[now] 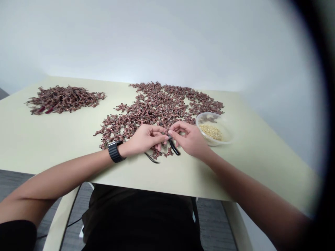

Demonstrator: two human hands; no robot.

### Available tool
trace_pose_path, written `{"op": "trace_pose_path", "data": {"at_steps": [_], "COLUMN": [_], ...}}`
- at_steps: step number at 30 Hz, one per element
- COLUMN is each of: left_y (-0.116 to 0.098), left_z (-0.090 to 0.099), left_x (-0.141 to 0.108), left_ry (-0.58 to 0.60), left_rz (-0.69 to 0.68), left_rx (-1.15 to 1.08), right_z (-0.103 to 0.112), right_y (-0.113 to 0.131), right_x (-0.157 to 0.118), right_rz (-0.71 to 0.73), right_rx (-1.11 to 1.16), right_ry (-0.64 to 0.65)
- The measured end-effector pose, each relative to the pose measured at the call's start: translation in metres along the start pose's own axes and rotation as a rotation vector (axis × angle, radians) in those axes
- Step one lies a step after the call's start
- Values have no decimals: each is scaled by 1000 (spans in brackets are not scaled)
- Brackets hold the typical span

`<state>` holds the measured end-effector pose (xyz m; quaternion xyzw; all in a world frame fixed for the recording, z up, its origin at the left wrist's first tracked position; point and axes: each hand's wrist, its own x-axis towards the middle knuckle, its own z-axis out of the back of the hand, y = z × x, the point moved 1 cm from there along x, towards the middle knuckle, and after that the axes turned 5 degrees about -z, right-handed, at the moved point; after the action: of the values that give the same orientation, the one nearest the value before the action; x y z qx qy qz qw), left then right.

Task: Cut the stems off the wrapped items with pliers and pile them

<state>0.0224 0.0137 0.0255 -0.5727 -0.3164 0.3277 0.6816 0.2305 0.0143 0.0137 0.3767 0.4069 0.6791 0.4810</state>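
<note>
My left hand [147,138] and my right hand [190,138] meet over the near edge of a spread of small reddish-brown pieces [157,108]. Thumb and fingertips are pinched on both sides, almost touching each other. Whatever sits between them is too small to make out. Below the fingers lies a tool with a curved black handle [175,147], perhaps pliers. A second thin dark handle [151,158] shows under my left hand, and the tool's head is hidden. Close to my right hand stands a clear round plastic bowl [227,142] with small yellowish bits [211,132] in it.
A denser heap of similar reddish-brown pieces [65,99] lies at the table's left, with dark red strips at its front. The pale table [65,139] reaches back to a white wall [146,42]. On my left wrist is a dark watch [116,152].
</note>
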Motion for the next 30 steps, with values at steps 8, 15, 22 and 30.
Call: {"op": "trace_pose_path", "data": {"at_steps": [8,15,22,30], "left_y": [3,3,2,3], "left_z": [1,0,-3,-6], "left_x": [1,0,-3,-4], "left_ry": [24,21,-30,-64], "left_rz": [59,35,-15,-66], "left_rx": [-209,-209,-48,55], "right_z": [11,10,2,2], "right_y": [-7,-7,5,8], "right_x": [2,1,-3,-5], "right_rz": [611,578,178,19], "right_rx": [-555,-592,-283,-43], "right_ry": [-31,-6,-37,64]}}
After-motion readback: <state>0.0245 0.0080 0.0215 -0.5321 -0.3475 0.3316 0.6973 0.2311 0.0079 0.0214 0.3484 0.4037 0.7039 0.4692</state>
